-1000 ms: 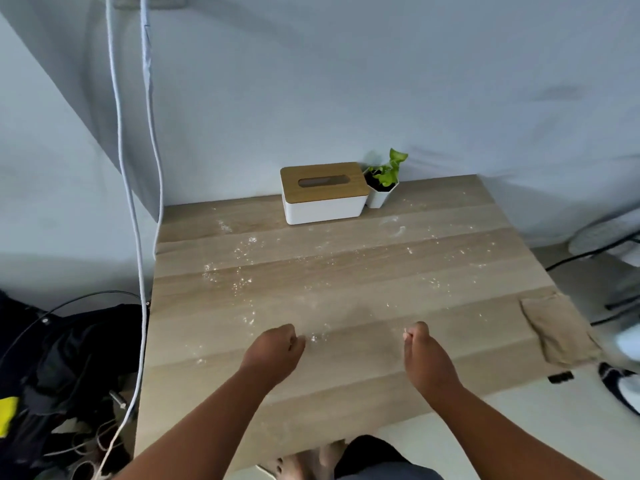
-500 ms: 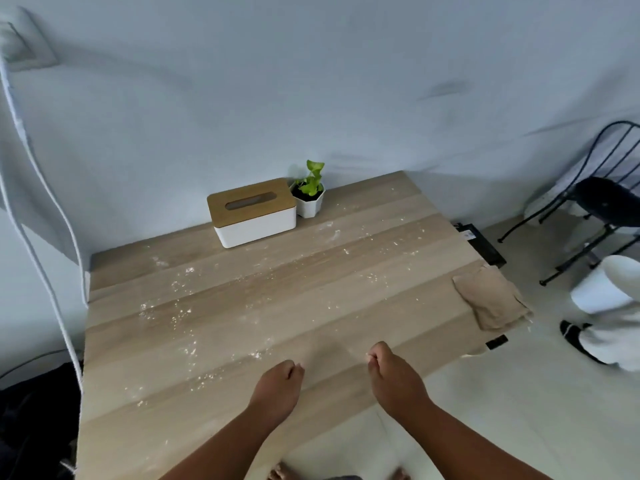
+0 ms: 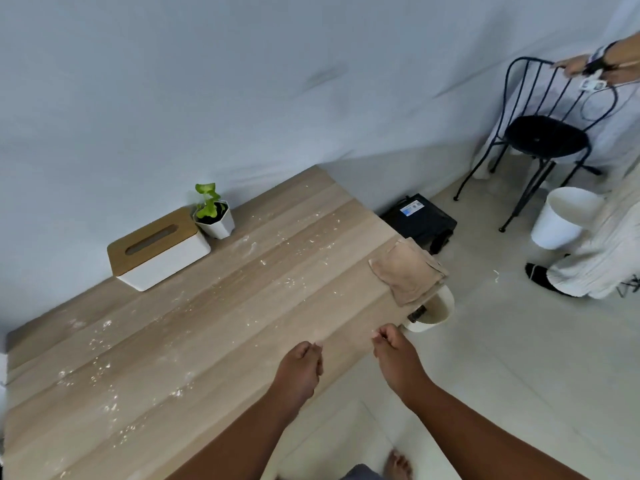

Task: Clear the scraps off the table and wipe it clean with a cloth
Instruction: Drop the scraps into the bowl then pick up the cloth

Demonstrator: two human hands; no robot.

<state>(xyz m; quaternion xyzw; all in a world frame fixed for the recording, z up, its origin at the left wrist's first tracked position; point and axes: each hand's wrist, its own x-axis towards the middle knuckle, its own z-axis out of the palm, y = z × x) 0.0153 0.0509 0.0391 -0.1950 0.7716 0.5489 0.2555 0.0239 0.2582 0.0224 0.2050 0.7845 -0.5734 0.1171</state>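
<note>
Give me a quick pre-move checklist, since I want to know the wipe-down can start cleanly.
1. Cloth within view, folded at the table's right edge: ok.
2. Left hand free: ok, curled, holding nothing.
3. Right hand free: ok, curled, empty.
4. Scraps cleared off the table: not ok, white crumbs scattered widely.
5. Bin under the table's right edge to catch scraps: ok.
6. Tissue box and plant pot out of the way: not ok, crumbs lie near them.

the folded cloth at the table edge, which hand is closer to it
Right. The right hand is just in front of the folded cloth, near the same table edge. The left hand is farther off, over the table on the right hand's other side.
</note>
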